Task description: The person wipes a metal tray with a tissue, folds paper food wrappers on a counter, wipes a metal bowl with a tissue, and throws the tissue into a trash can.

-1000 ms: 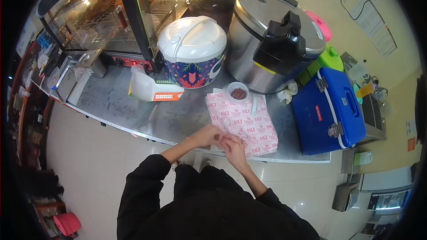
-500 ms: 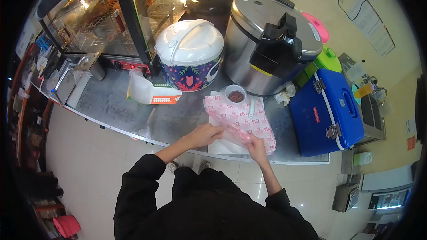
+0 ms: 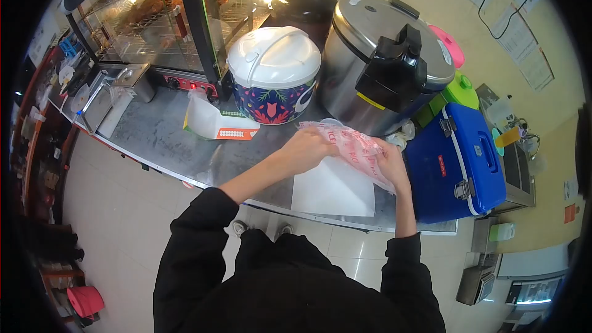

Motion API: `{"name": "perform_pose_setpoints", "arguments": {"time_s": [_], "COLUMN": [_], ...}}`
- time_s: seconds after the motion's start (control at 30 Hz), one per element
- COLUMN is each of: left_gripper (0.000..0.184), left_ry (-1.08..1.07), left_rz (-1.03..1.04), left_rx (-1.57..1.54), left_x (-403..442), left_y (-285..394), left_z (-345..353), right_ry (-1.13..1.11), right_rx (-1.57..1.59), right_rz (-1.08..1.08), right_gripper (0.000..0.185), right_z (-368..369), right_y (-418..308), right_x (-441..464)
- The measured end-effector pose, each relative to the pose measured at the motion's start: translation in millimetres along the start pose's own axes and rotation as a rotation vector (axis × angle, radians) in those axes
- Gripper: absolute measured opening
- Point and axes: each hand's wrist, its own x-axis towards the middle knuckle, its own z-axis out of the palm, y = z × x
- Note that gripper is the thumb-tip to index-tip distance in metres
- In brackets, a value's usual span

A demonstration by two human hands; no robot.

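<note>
Pink-printed paper is lifted off the counter and bunched between my two hands. My left hand is closed on its left part, and my right hand grips its right part. White sheets lie flat under the raised paper, near the counter's front edge. Behind the paper only the rim of a small clear cup shows; its contents are hidden. An open paper box with an orange and green edge stands to the left of my hands.
A flowered rice cooker and a large steel cooker stand at the back of the counter. On the right is a blue cooler box. A glass warmer with fried food is at the back left.
Both hands have moved forward, raising the printed paper from the counter. More of the white sheets is uncovered, and the cup is now mostly hidden behind the paper.
</note>
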Motion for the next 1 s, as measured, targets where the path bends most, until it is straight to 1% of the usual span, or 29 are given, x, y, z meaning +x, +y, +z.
{"name": "perform_pose_setpoints", "arguments": {"time_s": [0.07,0.17,0.27,0.37,0.4,0.47,0.5,0.6,0.7,0.73,0.8,0.9,1.0], "left_gripper": [0.018,0.015,0.013,0.013,0.013,0.012,0.012,0.013,0.016,0.015,0.013,0.013,0.012], "left_ry": [-0.029,0.071,0.032,0.171,0.18,0.19,0.198,0.21,0.086,0.053,-0.006,-0.028,-0.029], "left_rz": [-0.092,-0.414,-0.208,-0.22,-0.21,-0.187,-0.184,-0.146,-0.228,-0.241,-0.393,-0.531,-0.625], "left_rx": [-0.038,-0.299,-0.087,-0.151,-0.139,-0.123,-0.086,-0.045,-0.146,-0.169,-0.202,-0.173,-0.126], "left_x": [-15,-8,12,26,25,15,5,-47,-114,-139,-186,-242,-282], "left_y": [2,-13,-11,-11,-9,-2,3,18,36,40,53,63,70], "left_z": [-4,-23,-25,-45,-53,-69,-82,-111,-109,-99,-82,-58,-41], "right_ry": [0.021,0.019,-0.019,-0.055,-0.064,-0.077,-0.082,-0.167,-0.238,-0.282,-0.379,-0.389,-0.38], "right_rx": [-0.037,-0.083,0.0,-0.029,-0.041,-0.013,0.004,0.061,-0.035,-0.058,-0.107,-0.055,-0.159], "right_rz": [-0.048,0.009,-0.015,-0.022,-0.013,-0.005,0.002,0.021,-0.035,0.016,0.111,0.018,-0.118], "right_gripper": [0.034,0.034,0.033,0.032,0.032,0.032,0.032,0.032,0.039,0.043,0.05,0.057,0.06], "right_z": [2,8,1,-5,-8,-2,1,19,58,70,90,110,112], "right_y": [-6,8,10,-7,-13,-2,2,-18,3,1,-3,-7,-19], "right_x": [0,4,14,21,22,22,21,0,-33,-44,-65,-88,-94]}}
